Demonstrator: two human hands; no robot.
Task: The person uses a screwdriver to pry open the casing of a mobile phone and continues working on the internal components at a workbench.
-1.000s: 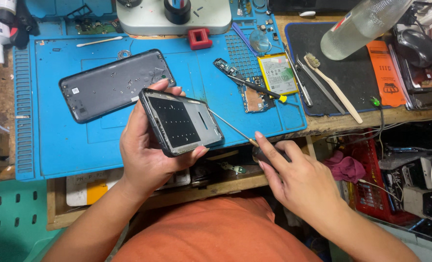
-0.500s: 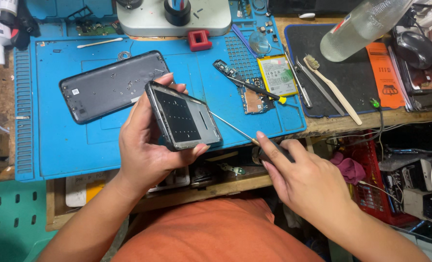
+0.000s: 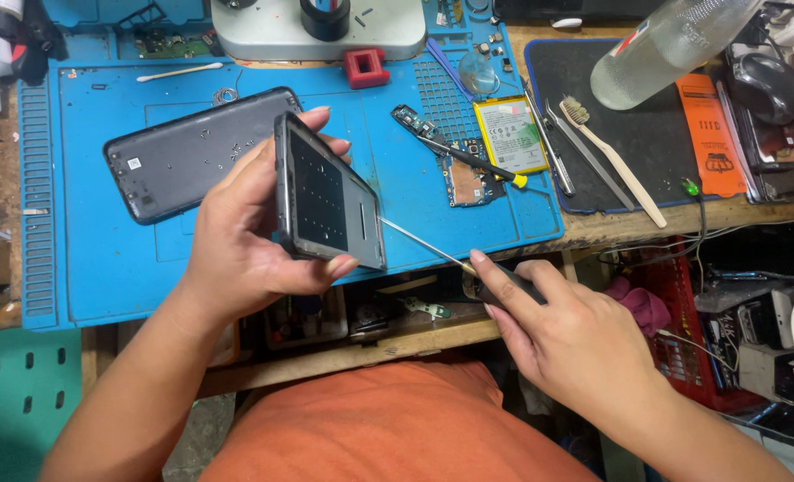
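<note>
Likely a phone repair workshop: blue work mat [image 3: 102, 277], loose circuit board [image 3: 464, 178], screwdriver [image 3: 468, 161], battery [image 3: 511, 134].

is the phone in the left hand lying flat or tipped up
Tipped up: the left hand holds the phone on edge above the blue mat, not resting on it.

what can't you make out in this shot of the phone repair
Head view only:
- Screwdriver tip: hidden behind the phone frame in the left hand.
- Its handle: wrapped by the right hand.
- Bottle top: cut off by the upper edge.
- Circuit board parts: too small.
</note>
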